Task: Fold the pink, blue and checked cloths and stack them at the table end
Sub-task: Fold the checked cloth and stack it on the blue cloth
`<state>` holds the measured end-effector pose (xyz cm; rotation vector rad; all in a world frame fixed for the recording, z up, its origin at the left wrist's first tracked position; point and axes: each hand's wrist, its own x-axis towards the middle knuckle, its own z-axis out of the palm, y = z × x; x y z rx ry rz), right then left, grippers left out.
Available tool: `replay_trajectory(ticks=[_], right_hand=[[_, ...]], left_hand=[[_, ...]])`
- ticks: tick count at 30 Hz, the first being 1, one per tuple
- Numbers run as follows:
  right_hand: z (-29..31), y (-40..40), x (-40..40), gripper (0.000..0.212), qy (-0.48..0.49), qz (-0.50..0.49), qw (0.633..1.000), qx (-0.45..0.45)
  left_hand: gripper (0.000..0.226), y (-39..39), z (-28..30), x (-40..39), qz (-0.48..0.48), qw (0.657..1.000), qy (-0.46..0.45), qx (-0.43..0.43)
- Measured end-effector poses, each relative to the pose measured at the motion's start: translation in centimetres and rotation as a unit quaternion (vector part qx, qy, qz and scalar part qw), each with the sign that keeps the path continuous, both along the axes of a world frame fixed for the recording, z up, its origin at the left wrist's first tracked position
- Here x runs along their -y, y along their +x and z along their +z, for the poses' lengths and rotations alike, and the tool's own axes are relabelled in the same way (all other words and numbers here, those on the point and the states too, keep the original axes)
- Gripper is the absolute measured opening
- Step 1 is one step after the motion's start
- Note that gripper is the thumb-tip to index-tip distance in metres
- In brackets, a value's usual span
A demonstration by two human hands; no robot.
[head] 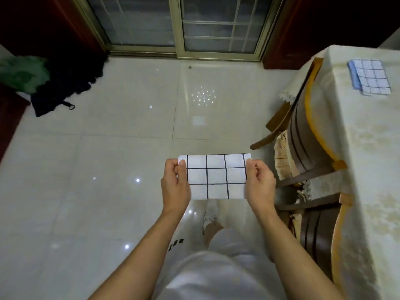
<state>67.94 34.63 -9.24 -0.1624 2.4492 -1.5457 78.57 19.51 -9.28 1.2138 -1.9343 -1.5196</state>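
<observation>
I hold a white checked cloth (216,176) with black grid lines, folded into a small rectangle, in the air above the floor. My left hand (175,182) pinches its left edge and my right hand (258,182) pinches its right edge. On the table (368,148) at the right, near its far end, lies a stack of folded cloths (370,76): a checked one on top and a blue one showing under its left edge. No pink cloth is visible.
Two wooden chairs (303,135) stand tucked against the table's left side, the nearer chair (318,234) close to my right arm. Glossy white floor tiles (108,159) spread ahead. A dark bag (65,87) lies at the far left by the sliding glass door (177,24).
</observation>
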Motion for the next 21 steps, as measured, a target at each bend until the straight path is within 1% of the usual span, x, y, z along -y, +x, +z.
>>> replay_trajectory(ticks=[5, 9, 13, 21], right_hand=[[0.3, -8.3, 3.7, 0.036, 0.008, 0.006, 1.0, 0.007], [0.5, -13.3, 6.1, 0.031, 0.004, 0.001, 1.0, -0.005], [0.4, -16.8, 8.2, 0.031, 0.008, -0.009, 1.0, -0.01], [-0.4, -23.0, 13.1, 0.032, 0.02, -0.027, 0.999, 0.011]], left_hand=[[0.024, -8.2, 0.4, 3.5, 0.011, 1.0, 0.007, -0.004], [0.023, -13.1, 0.6, 5.9, 0.014, 1.0, -0.004, -0.007], [0.024, -16.8, 0.6, 8.1, 0.013, 1.0, 0.001, -0.007], [0.023, -23.8, -0.8, 13.4, -0.009, 1.0, 0.018, -0.005]])
